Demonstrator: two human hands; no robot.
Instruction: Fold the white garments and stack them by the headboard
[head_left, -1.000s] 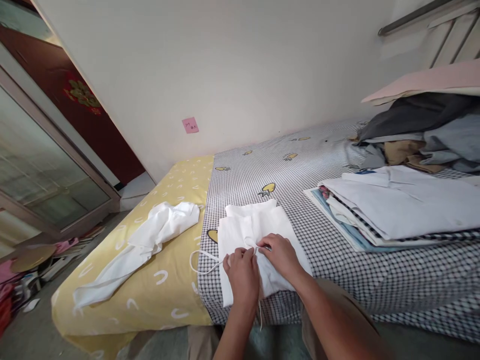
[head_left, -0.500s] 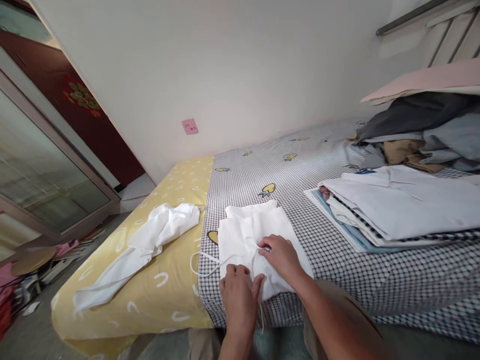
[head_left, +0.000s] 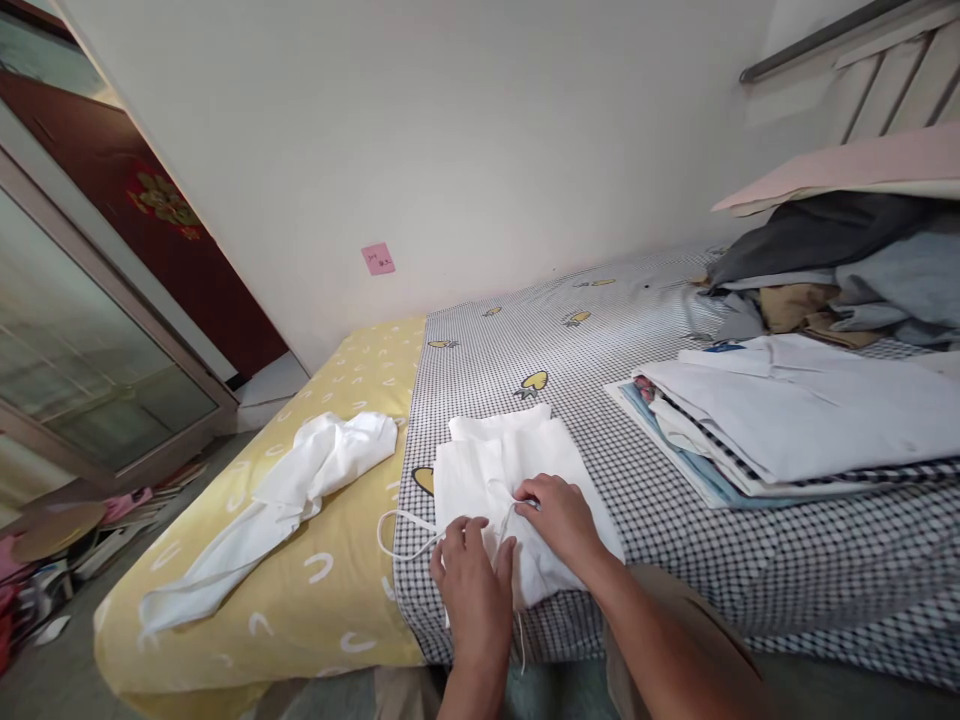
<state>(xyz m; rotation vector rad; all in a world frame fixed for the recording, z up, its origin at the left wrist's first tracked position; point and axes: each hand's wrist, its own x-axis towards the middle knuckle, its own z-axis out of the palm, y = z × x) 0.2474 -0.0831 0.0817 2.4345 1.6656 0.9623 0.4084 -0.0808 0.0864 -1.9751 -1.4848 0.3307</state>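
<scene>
Folded white garment [head_left: 480, 462] is lying at lower centre of frame | right hand [head_left: 559, 520] is pinching its white cord [head_left: 516, 500] | left hand [head_left: 472, 580] is resting on the fabric, thumb and fingers parted | stacked clothes [head_left: 795, 410] are sitting at right

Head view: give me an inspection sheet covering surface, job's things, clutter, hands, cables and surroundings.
Surface: bed, yellow cover left, checked cover right.
Job's things: folded white garment on the checked cover; white cord across it, one end hanging below.
Clutter: crumpled white cloth on yellow; folded stack at right, loose clothes behind.
Hands: left hand on the garment, fingers spread; right hand fingertips at the cord, pinch unclear.
Cables: nothing seen.
Surroundings: pale wall, pink note.
</scene>
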